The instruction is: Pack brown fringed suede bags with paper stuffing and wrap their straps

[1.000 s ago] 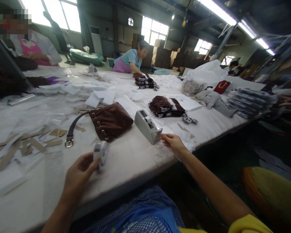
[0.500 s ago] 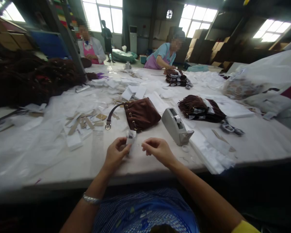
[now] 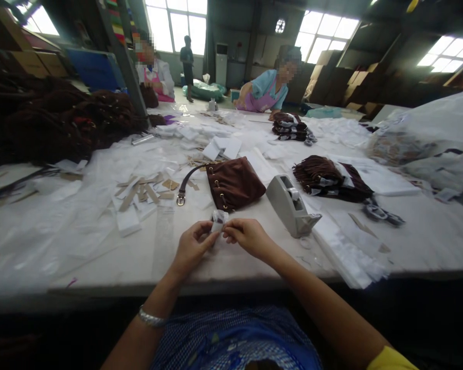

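Observation:
My left hand (image 3: 193, 245) pinches a small white wrapped piece (image 3: 218, 220) with a dark spot showing through it; I cannot make out what is inside. My right hand (image 3: 250, 237) has its fingertips pressed together at the right side of that piece, and whatever they grip is too small to name. Just beyond the hands lies a brown handbag (image 3: 237, 184) with metal eyelets. Its dark strap (image 3: 185, 181) curves out to the left and ends in a buckle. A grey tape dispenser (image 3: 291, 205) stands to the right of the bag.
Cardboard strips (image 3: 142, 194) and white paper lie on the left. Brown fringed bundles (image 3: 330, 177) rest right of the dispenser, above a stack of white sheets (image 3: 343, 257). A dark brown heap (image 3: 57, 121) fills the far left. Two co-workers sit or lean across the table.
My right hand has closed the gap and now meets the white piece in my left hand. The whole view has shifted slightly. Across the table, a co-worker's arms have moved.

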A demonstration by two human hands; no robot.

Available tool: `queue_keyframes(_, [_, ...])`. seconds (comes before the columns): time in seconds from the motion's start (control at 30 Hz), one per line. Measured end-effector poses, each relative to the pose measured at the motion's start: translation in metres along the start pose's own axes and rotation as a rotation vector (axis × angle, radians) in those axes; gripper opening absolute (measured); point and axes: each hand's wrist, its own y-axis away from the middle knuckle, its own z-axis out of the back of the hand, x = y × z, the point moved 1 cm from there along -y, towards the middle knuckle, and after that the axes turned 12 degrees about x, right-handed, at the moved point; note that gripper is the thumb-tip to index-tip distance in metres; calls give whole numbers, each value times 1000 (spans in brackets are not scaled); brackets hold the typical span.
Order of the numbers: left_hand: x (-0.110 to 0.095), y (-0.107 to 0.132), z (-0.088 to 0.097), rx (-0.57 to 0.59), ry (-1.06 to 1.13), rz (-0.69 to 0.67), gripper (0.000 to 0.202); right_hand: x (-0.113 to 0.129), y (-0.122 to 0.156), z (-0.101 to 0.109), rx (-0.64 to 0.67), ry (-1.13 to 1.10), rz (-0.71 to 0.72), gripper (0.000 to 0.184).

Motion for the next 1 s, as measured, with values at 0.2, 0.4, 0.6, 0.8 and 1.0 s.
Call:
queue_keyframes(0.2, [0,0,0,-35,-10,18,37,5,7,-9,-121,200,32,17])
queue_keyframes(0.4, [2,0,0,-31,15,-12,36,2,7,-19,-190,226,50,15])
queue_keyframes(0.6, [-1,1,1,-9,13,-24,34,2,10,-22,-180,224,55,14])
queue_keyframes(0.8, [-1,5,-2,20,46,-37,34,0,15,-17,-165,232,34,24])
queue_keyframes(1.0, [-2,7,-4,56,132,-73,36,-2,7,-17,-180,318,12,26])
